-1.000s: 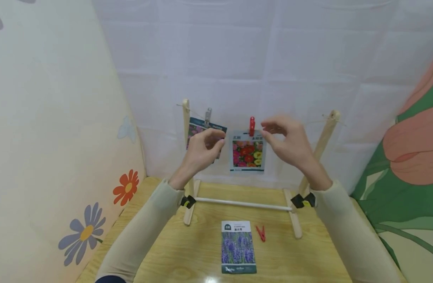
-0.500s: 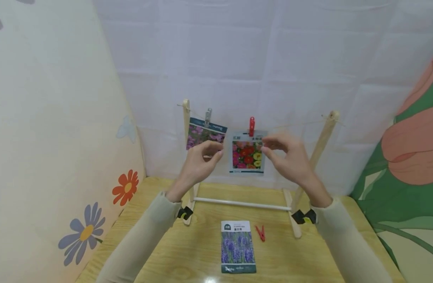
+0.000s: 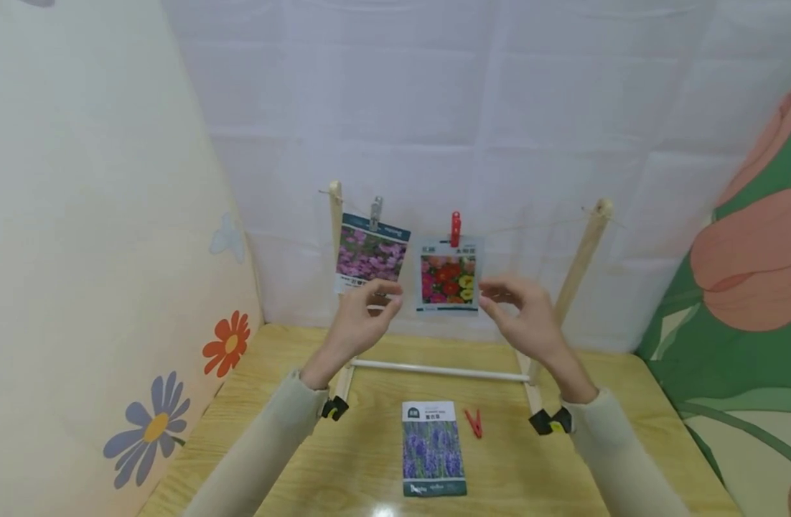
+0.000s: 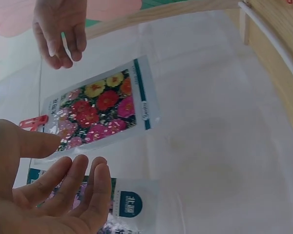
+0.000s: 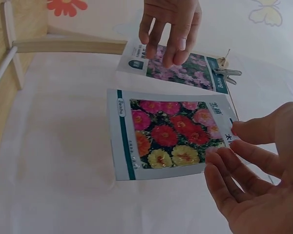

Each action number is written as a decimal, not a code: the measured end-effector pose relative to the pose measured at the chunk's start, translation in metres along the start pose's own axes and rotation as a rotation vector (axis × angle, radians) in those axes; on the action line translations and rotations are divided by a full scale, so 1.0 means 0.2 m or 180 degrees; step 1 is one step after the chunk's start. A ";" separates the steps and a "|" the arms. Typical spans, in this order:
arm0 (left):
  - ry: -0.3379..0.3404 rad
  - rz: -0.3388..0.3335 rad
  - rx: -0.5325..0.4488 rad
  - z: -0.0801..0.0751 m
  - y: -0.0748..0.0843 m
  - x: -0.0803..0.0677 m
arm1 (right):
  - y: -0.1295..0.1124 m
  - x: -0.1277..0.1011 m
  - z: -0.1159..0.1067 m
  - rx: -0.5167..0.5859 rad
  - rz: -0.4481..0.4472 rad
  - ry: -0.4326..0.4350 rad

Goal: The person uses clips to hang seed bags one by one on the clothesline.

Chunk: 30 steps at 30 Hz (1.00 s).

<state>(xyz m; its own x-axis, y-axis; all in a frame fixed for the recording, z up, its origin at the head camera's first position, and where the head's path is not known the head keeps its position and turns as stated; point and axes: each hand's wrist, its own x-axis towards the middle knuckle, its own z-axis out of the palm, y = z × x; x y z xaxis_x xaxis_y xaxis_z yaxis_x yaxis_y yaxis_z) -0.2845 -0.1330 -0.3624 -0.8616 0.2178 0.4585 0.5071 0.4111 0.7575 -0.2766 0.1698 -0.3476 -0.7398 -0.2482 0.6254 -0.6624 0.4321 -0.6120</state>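
Observation:
A seed packet with red, pink and yellow flowers [image 3: 447,280] hangs from a string by a red clothespin [image 3: 456,228]. To its left hangs a packet with pink-purple flowers [image 3: 372,251], tilted, under a grey clip [image 3: 376,213]. My left hand [image 3: 363,319] is in front of the tilted packet's lower corner, its fingers loosely bent and nothing between them. Just right of the red-flower packet is my right hand [image 3: 525,316], fingertips near the packet's edge, thumb and fingers apart. A lavender seed packet [image 3: 433,449] lies flat on the table beside a red clothespin [image 3: 474,424].
Two wooden posts [image 3: 583,262] hold the string, joined low down by a white rod [image 3: 441,370]. A white cloth [image 3: 395,93] hangs behind the stand. The wooden table [image 3: 344,459] has flower-printed panels on both sides.
Both hands have lowered from near the clips to about the lower part of the hanging packets. More of the pink-purple packet shows. The clipped packets stay hanging on the string.

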 end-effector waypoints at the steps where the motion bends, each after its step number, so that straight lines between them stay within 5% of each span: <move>1: -0.0011 -0.0015 0.0016 0.01 -0.01 -0.01 | 0.01 -0.01 0.01 0.0019 0.0034 -0.0001; 30: -0.0220 -0.0462 -0.0084 0.19 -0.25 -0.22 | 0.34 -0.33 0.16 0.0026 0.0684 0.0004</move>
<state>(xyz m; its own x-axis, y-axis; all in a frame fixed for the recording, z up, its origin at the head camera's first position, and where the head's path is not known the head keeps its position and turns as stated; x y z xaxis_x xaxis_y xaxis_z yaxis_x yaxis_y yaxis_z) -0.2740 -0.1293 -0.4385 -0.9250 0.2186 0.3109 0.3767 0.4196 0.8259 -0.2756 0.1882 -0.4452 -0.8639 -0.1500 0.4808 -0.4904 0.4678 -0.7353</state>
